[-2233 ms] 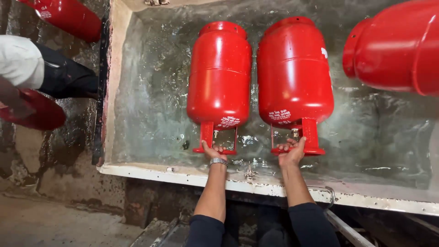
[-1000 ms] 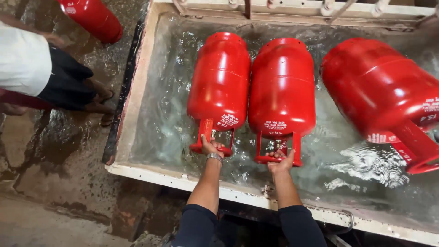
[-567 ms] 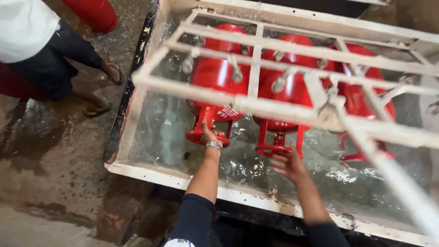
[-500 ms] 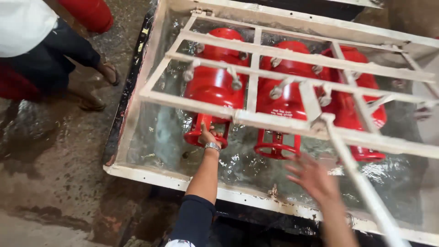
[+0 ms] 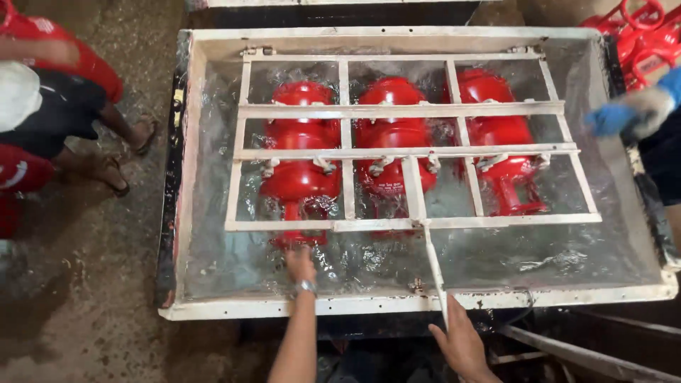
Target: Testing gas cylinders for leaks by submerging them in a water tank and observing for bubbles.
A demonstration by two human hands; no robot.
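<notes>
Three red gas cylinders lie side by side under water in a white tank (image 5: 186, 177). A white metal grate (image 5: 397, 152) lies flat over them. My left hand (image 5: 301, 264) reaches into the water at the foot ring of the left cylinder (image 5: 299, 177); the rippling water hides its grip. My right hand (image 5: 461, 344) is at the tank's front edge, fingers closed around the grate's thin white handle rod (image 5: 434, 273). The middle cylinder (image 5: 394, 135) and the right cylinder (image 5: 500, 135) sit beneath the bars, untouched by me.
A person in sandals (image 5: 106, 170) stands on the wet floor at the left beside more red cylinders (image 5: 50, 42). At the right another person's blue-gloved hand (image 5: 613, 117) hovers over the tank's edge. Red cylinder tops (image 5: 638, 28) stand at the far right.
The grate has swung down from above and now lies flat over the cylinders. My right hand left the middle cylinder's foot and took the handle rod. The third cylinder lies straight beside the others.
</notes>
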